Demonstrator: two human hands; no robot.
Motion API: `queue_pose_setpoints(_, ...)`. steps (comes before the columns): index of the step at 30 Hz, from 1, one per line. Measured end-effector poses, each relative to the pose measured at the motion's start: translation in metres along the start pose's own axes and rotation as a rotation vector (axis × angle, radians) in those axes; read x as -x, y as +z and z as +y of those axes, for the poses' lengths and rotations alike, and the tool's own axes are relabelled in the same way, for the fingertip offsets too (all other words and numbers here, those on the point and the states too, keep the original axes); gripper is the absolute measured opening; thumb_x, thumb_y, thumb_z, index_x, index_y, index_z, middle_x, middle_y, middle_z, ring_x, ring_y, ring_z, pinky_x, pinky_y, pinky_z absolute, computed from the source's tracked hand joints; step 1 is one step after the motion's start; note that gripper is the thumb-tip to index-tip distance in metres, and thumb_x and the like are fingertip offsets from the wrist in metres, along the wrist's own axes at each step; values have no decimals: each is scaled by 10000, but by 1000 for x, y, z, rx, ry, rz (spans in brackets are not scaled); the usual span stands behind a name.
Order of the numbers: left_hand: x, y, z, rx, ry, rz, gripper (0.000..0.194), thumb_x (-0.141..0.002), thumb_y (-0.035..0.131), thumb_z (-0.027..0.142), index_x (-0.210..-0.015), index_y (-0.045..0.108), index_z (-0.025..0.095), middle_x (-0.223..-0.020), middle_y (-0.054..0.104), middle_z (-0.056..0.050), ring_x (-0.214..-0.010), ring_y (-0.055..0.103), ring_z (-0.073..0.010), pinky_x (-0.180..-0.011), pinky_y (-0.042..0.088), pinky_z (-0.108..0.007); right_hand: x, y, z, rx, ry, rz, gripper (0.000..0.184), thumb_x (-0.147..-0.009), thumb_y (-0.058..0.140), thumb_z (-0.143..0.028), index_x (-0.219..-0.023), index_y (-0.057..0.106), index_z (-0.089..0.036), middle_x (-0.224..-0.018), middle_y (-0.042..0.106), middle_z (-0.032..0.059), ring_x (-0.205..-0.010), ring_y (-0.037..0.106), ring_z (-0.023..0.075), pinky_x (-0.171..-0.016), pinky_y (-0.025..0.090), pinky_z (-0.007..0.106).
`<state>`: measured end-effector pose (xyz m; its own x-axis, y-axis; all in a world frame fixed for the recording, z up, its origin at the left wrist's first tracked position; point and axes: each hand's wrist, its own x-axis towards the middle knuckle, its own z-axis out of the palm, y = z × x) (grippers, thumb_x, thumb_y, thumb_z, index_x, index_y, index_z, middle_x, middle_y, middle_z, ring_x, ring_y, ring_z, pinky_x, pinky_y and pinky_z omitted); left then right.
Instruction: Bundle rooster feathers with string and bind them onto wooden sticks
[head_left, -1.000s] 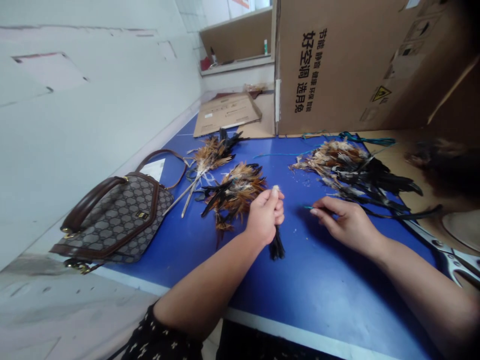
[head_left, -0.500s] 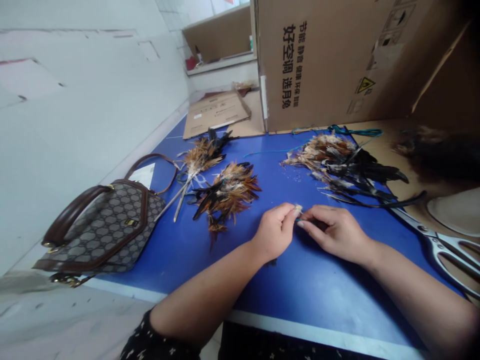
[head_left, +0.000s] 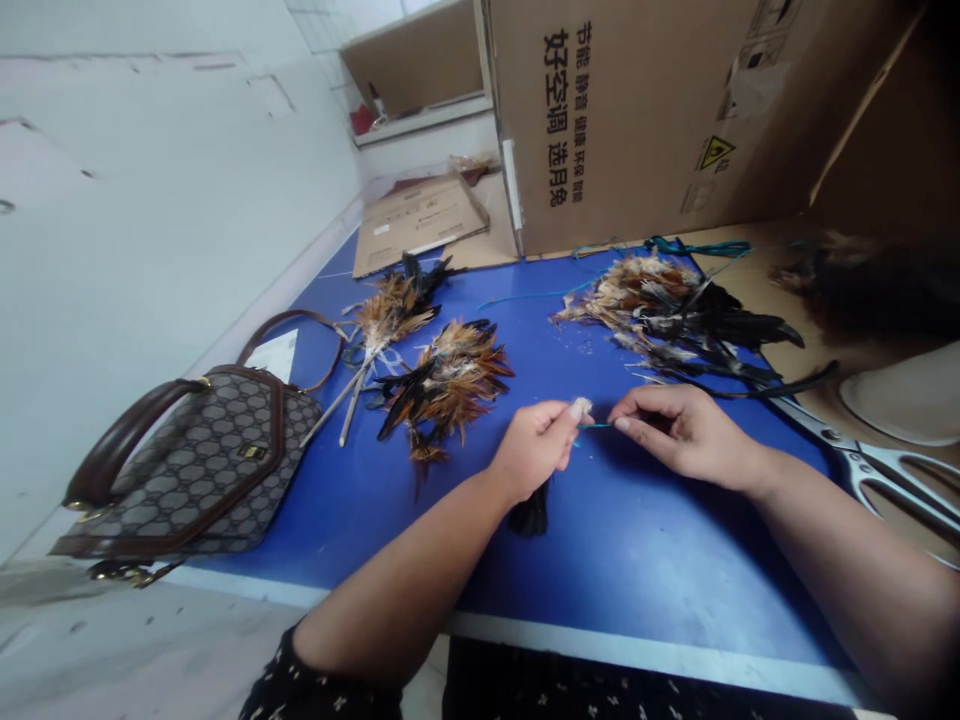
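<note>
My left hand (head_left: 538,448) is closed round a small bundle of feathers. The bundle's pale quill ends poke out above the thumb, and its black feather tips (head_left: 529,512) hang below the fist. A short blue-green string (head_left: 597,426) runs from beside the bundle to my right hand (head_left: 679,432), whose thumb and forefinger pinch its end. To the left of my left hand lies a clump of brown and black feathers (head_left: 457,378). Farther back are more feathers (head_left: 397,308) by two thin sticks (head_left: 352,398). Beyond my right hand spreads a larger feather pile (head_left: 645,295).
A patterned handbag (head_left: 217,450) stands at the table's left side. Scissors (head_left: 862,455) lie at the right, beside a pale round object (head_left: 904,405). A big cardboard box (head_left: 637,120) rises at the back, with flat cardboard (head_left: 420,222) to its left. Blue-green cord (head_left: 697,246) lies behind the feather pile.
My hands came together at the bundle, then my right hand drew back to the right, stretching the string between them. The whole view has shifted, moving the table's things leftward.
</note>
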<state>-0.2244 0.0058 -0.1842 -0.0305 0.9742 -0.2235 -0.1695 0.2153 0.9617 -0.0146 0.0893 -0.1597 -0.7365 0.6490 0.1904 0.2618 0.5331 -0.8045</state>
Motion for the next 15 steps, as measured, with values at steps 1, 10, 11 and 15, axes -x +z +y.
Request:
queue_pose_setpoints(1, 0, 0, 1, 20, -10, -8, 522, -853, 744, 624, -941, 717, 111, -641, 454, 51, -472, 352, -42, -450, 248, -203, 0, -2, 1, 0, 7, -3, 236, -961, 639, -400, -935, 746, -191, -813, 737, 44, -699, 626, 167, -655, 513, 283)
queue_pose_setpoints(10, -2, -5, -4, 85, -37, -162, 457, -833, 784, 554, -845, 613, 131, -726, 470, 27, -561, 374, -46, -511, 265, -198, 4, -5, -4, -41, 7, -58, 247, -963, 641, -402, -842, 690, -193, -725, 631, 12, -624, 497, 133, -564, 420, 249)
queue_pose_setpoints(11, -2, -6, -6, 57, -32, -170, 452, -845, 767, 556, -829, 605, 135, -722, 467, 27, -566, 379, -50, -516, 272, -201, 4, -4, -5, -50, 8, -57, 245, -965, 639, -399, -844, 688, -192, -725, 625, 10, -622, 491, 132, -564, 418, 249)
queue_pose_setpoints(15, -1, -9, -13, -97, -37, -263, 425, -899, 700, 540, -784, 586, 147, -695, 447, 32, -566, 391, -62, -535, 307, -212, 4, -3, -7, -51, -3, -10, 243, -969, 636, -391, -844, 680, -187, -717, 613, 13, -634, 490, 136, -587, 427, 254)
